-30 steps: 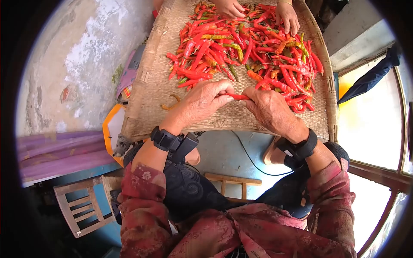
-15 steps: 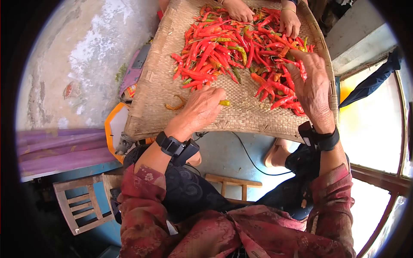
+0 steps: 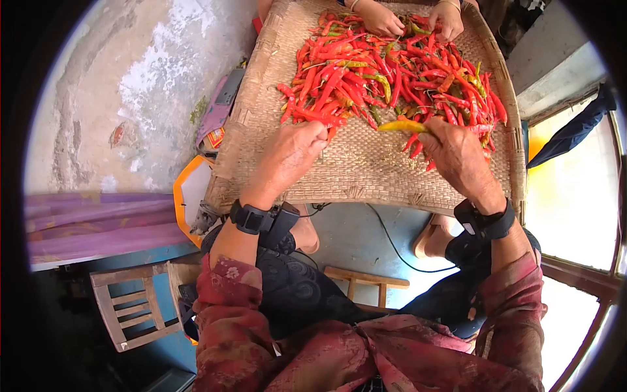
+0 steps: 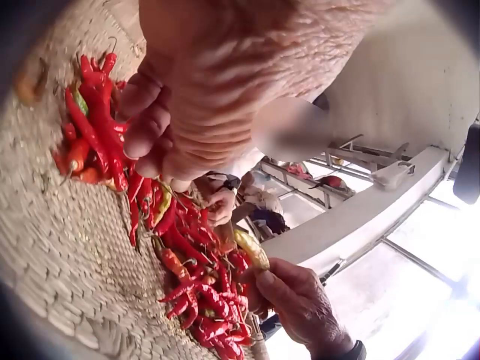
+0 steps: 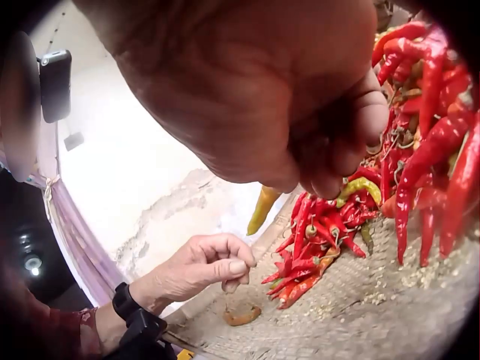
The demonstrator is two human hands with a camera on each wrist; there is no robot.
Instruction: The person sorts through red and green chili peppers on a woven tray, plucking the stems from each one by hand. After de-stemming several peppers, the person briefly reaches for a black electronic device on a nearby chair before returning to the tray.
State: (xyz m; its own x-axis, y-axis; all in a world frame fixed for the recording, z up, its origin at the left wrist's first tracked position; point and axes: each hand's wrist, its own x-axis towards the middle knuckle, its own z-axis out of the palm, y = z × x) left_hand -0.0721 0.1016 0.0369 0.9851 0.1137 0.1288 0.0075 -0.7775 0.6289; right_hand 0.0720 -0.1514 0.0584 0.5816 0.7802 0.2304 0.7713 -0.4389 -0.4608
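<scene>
My right hand (image 3: 460,157) pinches a yellow-green chili pepper (image 3: 401,126) between thumb and fingers, its free end pointing left above the woven tray (image 3: 356,170). In the right wrist view, the chili (image 5: 262,210) hangs out past the fingers. My left hand (image 3: 290,153) hovers over the tray's near left part, by the front edge of the chili heap (image 3: 326,88). Its fingers (image 4: 154,124) are loosely curled, with no chili showing between them. Below the left hand in the right wrist view lies a curled brownish-orange chili (image 5: 241,316).
Another person's hands (image 3: 379,18) work in the far side of the heap. A stool (image 3: 366,279) stands on the floor under the tray's near side, and a black cable (image 3: 392,242) runs there. A wooden chair (image 3: 137,307) is at the left, a bright window (image 3: 575,202) at the right.
Both hands first held a red chili between them. They parted, the right reached into the heap and came back with the yellow-green chili. The yellowish tip at the left fingers no longer shows.
</scene>
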